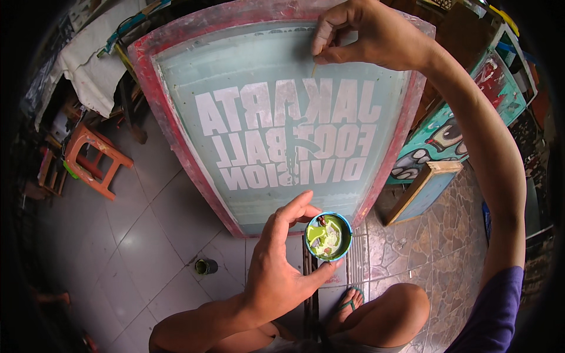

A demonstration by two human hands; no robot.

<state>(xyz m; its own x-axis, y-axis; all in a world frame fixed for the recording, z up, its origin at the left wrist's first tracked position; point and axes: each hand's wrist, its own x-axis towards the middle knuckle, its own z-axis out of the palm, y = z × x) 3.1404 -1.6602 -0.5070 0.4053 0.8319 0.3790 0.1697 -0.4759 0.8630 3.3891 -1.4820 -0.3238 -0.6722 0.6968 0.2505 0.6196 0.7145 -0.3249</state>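
Note:
A screen-printing frame (172, 112) with red-stained edges stands tilted before me. Its blue-green mesh bears mirrored block lettering in pale grey and a figure shape at the middle. At the mesh's upper part, my right hand (359, 36) pinches a thin stick (314, 69) pointing down, its lower end close to the top of the lettering; whether it touches the mesh I cannot tell. My left hand (288, 259) grips a small round cup (351, 238) with a blue rim between thumb and fingers, below the frame's lower edge. Green liquid with lighter streaks lies inside it.
On the tiled floor at left stand an orange plastic stool (97, 154) and a small dark cup (206, 266). A smaller wooden-edged screen (425, 191) leans at right, beside a painted teal board (438, 144). White cloth (88, 62) hangs at upper left. My sandalled foot (351, 303) is below.

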